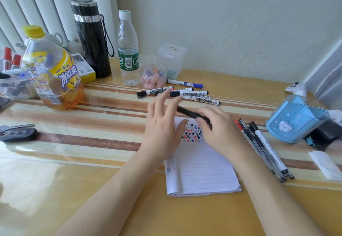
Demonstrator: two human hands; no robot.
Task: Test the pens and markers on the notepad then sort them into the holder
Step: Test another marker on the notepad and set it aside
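A lined notepad (201, 171) lies on the table in front of me, with several small red, blue and black test marks near its top. My right hand (216, 130) grips a black pen (188, 113) above those marks. Beside it, my left hand (162, 124) hovers with straight, spread fingers over the pad's upper left corner and holds nothing. Several whiteboard markers (177, 93) lie just beyond my hands. A bundle of pens (262, 148) lies to the right of the pad. The blue pen holder (296, 119) with a cat picture stands at the right.
At the back left stand an iced tea bottle (51, 69), a black flask (90, 37) and a water bottle (127, 50). A small clear jar (153, 77) and a plastic box (171, 57) sit behind the markers. A car key (17, 133) lies far left. Folded paper (323, 163) lies at the right edge.
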